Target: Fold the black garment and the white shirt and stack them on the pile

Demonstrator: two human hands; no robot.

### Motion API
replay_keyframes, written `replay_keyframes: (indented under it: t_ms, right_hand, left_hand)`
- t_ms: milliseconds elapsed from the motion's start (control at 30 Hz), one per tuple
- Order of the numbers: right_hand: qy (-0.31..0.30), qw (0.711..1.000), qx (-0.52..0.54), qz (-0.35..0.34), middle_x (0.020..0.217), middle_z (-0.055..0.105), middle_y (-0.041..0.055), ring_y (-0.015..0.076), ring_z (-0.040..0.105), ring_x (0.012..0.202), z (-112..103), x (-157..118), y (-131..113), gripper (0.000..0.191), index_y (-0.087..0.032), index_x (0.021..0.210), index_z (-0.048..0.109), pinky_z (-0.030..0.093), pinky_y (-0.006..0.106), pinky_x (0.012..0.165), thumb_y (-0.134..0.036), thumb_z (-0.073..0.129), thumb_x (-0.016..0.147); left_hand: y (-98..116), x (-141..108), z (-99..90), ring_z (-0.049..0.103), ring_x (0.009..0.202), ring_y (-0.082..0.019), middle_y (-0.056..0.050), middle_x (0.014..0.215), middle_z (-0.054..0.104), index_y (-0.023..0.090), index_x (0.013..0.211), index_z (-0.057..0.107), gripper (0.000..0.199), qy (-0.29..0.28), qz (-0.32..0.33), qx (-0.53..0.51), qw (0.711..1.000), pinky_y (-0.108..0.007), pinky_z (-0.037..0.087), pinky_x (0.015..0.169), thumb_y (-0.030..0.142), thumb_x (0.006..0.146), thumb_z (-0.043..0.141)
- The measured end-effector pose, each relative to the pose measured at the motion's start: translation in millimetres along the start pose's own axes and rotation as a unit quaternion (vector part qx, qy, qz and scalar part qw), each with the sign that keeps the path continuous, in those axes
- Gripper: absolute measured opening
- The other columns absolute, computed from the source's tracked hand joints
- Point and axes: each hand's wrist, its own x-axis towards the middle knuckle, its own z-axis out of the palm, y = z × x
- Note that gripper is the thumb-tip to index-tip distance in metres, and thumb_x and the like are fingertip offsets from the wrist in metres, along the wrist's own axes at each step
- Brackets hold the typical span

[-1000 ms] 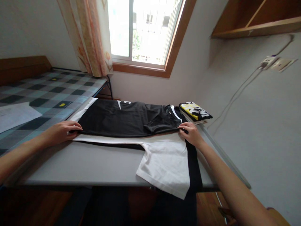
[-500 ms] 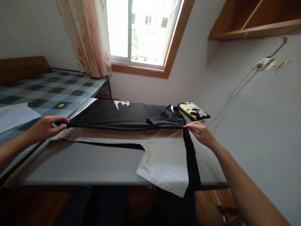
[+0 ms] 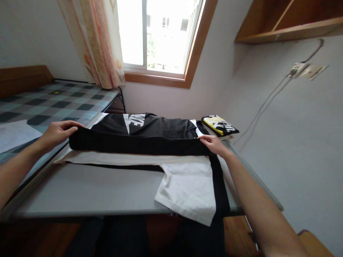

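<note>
A black shirt (image 3: pixel 166 126) with white print lies lengthwise across the grey table, its near edge raised as a long band. My left hand (image 3: pixel 61 134) pinches the left end of that edge. At the other end, near the collar, the fingers of my right hand (image 3: pixel 213 144) grip the same edge. Beneath the black shirt is a white shirt (image 3: pixel 190 185), one sleeve spread toward the table's front edge and hanging slightly over it. More black cloth (image 3: pixel 221 189) shows along the white shirt's right side.
The grey table (image 3: pixel 107 192) reaches the right wall. A folded black, yellow and white garment (image 3: pixel 218 125) sits at its back right. On the left are a bed with a checked cover (image 3: pixel 66 96) and white paper (image 3: pixel 16 135). A curtain (image 3: pixel 99 43) hangs by the window.
Both hands have moved slightly up and away, and the right one also left. The black shirt's near edge has been lifted, showing a broad plain black band, and its print has shifted.
</note>
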Motion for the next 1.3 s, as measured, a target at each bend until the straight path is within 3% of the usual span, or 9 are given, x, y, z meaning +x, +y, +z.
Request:
replay_keyframes:
  t_ms: [100, 300, 467, 567, 767, 900, 1033, 1167, 1300]
  right_hand:
    - [0.036, 0.999, -0.015, 0.025, 0.082, 0.077, 0.0078, 0.0215, 0.068, 0.072, 15, 19, 12, 0.030, -0.018, 0.092, 0.079, 0.052, 0.032, 0.069, -0.043, 0.063, 0.083]
    - [0.119, 0.987, -0.053, 0.092, 0.081, 0.076, 0.0079, 0.0206, 0.068, 0.071, 38, 21, 23, 0.025, -0.017, 0.097, 0.077, 0.052, 0.031, 0.069, -0.033, 0.064, 0.082]
    - [0.097, 0.983, -0.128, 0.093, 0.091, 0.076, 0.0075, 0.0208, 0.069, 0.079, 38, 20, 16, 0.020, -0.019, 0.101, 0.075, 0.050, 0.030, 0.073, -0.029, 0.065, 0.087]
    - [0.077, 0.964, -0.235, 0.100, 0.099, 0.076, 0.0078, 0.0240, 0.069, 0.089, 36, 19, 4, 0.016, -0.022, 0.102, 0.074, 0.048, 0.032, 0.076, -0.031, 0.065, 0.091]
    - [0.088, 0.903, -0.412, 0.084, 0.118, 0.070, 0.0162, 0.0318, 0.065, 0.109, 41, 20, -37, 0.024, -0.018, 0.111, 0.073, 0.045, 0.041, 0.089, -0.032, 0.059, 0.098]
    - [0.041, 0.933, -0.357, 0.007, 0.112, 0.073, 0.0119, 0.0263, 0.067, 0.104, 66, 35, -72, 0.024, -0.021, 0.111, 0.071, 0.045, 0.034, 0.086, -0.034, 0.056, 0.099]
    - [0.004, 0.942, -0.330, 0.054, 0.096, 0.077, 0.0108, 0.0250, 0.071, 0.088, 100, 45, -87, 0.024, -0.022, 0.099, 0.071, 0.043, 0.030, 0.071, -0.037, 0.052, 0.101]
    - [0.011, 0.951, -0.306, 0.043, 0.093, 0.077, 0.0085, 0.0225, 0.071, 0.085, 115, 42, -79, 0.024, -0.022, 0.094, 0.069, 0.039, 0.028, 0.067, -0.036, 0.051, 0.102]
    - [0.003, 0.968, -0.252, 0.012, 0.091, 0.077, 0.0042, 0.0188, 0.069, 0.082, 109, 37, -70, 0.018, -0.023, 0.093, 0.068, 0.037, 0.026, 0.065, -0.033, 0.056, 0.100]
  left_hand:
    - [3, 21, 21.8, 0.062, 0.089, -0.020, -0.009, 0.104, 0.073, 0.011, 0.120, 0.067, 0.072, 0.021, -0.023, 0.029, 0.999, -0.031, 0.052, 0.083, 0.061, 0.071, 0.052]
    - [0, 35, 47.1, 0.063, 0.100, -0.025, -0.019, 0.122, 0.068, 0.005, 0.124, 0.062, 0.082, -0.102, -0.046, 0.123, 0.986, -0.033, 0.051, 0.089, 0.069, 0.074, 0.053]
    - [-13, 34, 48.0, 0.062, 0.104, -0.023, -0.012, 0.121, 0.068, 0.010, 0.132, 0.058, 0.056, -0.053, -0.035, 0.198, 0.978, -0.032, 0.048, 0.094, 0.042, 0.087, 0.044]
    - [-16, 28, 48.7, 0.062, 0.104, -0.024, -0.006, 0.114, 0.070, 0.018, 0.128, 0.060, 0.048, -0.025, -0.024, 0.231, 0.972, -0.038, 0.049, 0.095, 0.040, 0.090, 0.041]
    - [24, 8, 75.5, 0.053, 0.122, -0.035, -0.017, 0.137, 0.054, 0.016, 0.135, 0.060, 0.051, 0.078, 0.062, 0.282, 0.954, -0.053, 0.045, 0.102, 0.041, 0.094, 0.043]
    - [67, 6, 116.7, 0.059, 0.119, -0.029, -0.012, 0.128, 0.063, 0.021, 0.126, 0.067, 0.045, -0.029, 0.207, 0.176, 0.962, -0.047, 0.046, 0.104, 0.040, 0.095, 0.041]
    - [89, 2, 159.6, 0.063, 0.117, -0.026, -0.009, 0.128, 0.068, 0.024, 0.117, 0.073, 0.043, -0.100, 0.317, 0.118, 0.936, -0.045, 0.045, 0.107, 0.040, 0.097, 0.038]
    - [86, -4, 182.3, 0.064, 0.120, -0.028, -0.010, 0.133, 0.067, 0.025, 0.118, 0.074, 0.046, -0.097, 0.318, 0.105, 0.937, -0.047, 0.046, 0.108, 0.048, 0.098, 0.039]
    - [79, -6, 183.6, 0.061, 0.128, -0.027, -0.011, 0.140, 0.064, 0.024, 0.125, 0.071, 0.051, -0.105, 0.316, 0.113, 0.936, -0.046, 0.044, 0.112, 0.052, 0.099, 0.038]
